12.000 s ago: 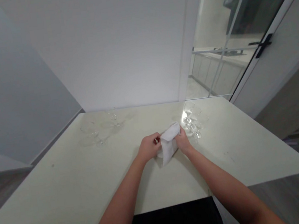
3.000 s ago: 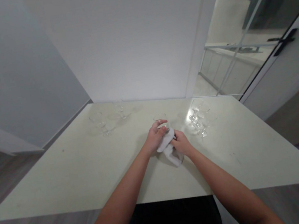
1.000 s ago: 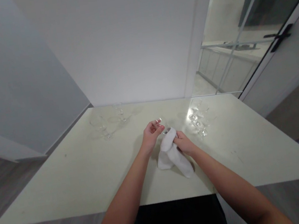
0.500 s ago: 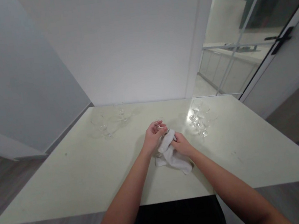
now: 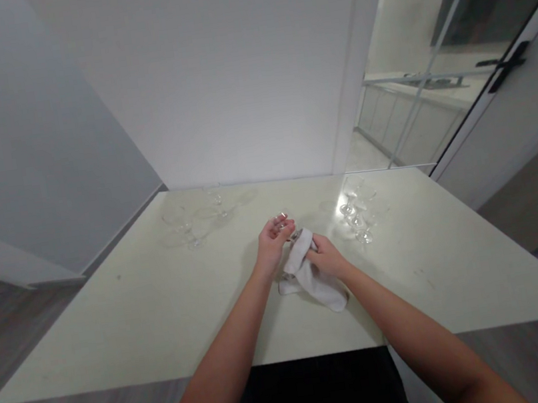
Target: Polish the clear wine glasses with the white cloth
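My left hand (image 5: 270, 243) is curled around a clear stemmed glass (image 5: 282, 224), whose outline is mostly hidden by the fingers. Bunched in my right hand (image 5: 328, 257) is a white cloth (image 5: 314, 283), pressed against the near end of the glass. Its loose folds hang toward the tabletop. Both hands are close together over the middle of the pale table (image 5: 174, 310), fingers closed.
Two clear stemmed glasses, a nearer one (image 5: 186, 227) and a farther one (image 5: 219, 202), are at the back left. Several more stemmed glasses (image 5: 357, 220) are grouped at the back right. A white wall (image 5: 233, 99) rises behind the table, and a glazed door (image 5: 433, 79) is at right.
My left hand has shifted slightly and its fingers have turned a little around the glass. The cloth stays in my right hand against the glass.
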Demonstrator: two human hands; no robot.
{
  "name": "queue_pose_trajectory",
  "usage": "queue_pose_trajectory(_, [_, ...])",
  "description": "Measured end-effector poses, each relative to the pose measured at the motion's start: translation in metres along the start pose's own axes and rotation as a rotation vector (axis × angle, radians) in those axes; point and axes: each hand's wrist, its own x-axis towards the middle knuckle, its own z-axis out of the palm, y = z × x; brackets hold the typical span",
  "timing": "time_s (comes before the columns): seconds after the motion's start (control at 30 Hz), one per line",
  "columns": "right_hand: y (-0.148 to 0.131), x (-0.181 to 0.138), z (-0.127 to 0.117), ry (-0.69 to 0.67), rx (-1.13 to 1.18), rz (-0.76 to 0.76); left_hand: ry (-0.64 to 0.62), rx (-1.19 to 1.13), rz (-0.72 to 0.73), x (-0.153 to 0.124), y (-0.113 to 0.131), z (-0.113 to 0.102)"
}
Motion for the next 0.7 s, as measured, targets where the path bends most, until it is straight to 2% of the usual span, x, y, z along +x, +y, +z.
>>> queue_pose_trajectory(0.13, [0.001, 0.001, -0.001, -0.021, 0.134, 0.044, -0.088, 0.046, -0.083, -0.002, 0.003, -0.002])
queue_pose_trajectory(0.2, [0.003, 0.000, -0.001, -0.065, 0.254, 0.140, -0.123, 0.046, -0.105, -0.003, 0.004, -0.003])
queue_pose_trajectory(0.3, [0.007, -0.004, -0.004, -0.150, 0.473, 0.321, -0.244, -0.047, -0.155, -0.005, 0.006, -0.004])
queue_pose_trajectory(0.37, [0.009, -0.005, -0.005, -0.156, 0.551, 0.372, -0.315, -0.113, -0.158, -0.006, 0.006, -0.004])
queue_pose_trajectory(0.43, [0.011, -0.004, -0.006, -0.118, 0.559, 0.361, -0.311, -0.126, -0.135, -0.005, 0.005, -0.004])
queue_pose_trajectory(0.57, [0.012, -0.001, -0.003, -0.036, 0.441, 0.302, -0.220, -0.082, -0.139, -0.002, 0.004, -0.005])
queue_pose_trajectory(0.7, [0.009, 0.001, 0.000, -0.027, 0.349, 0.242, -0.206, -0.077, -0.130, 0.000, 0.002, -0.006])
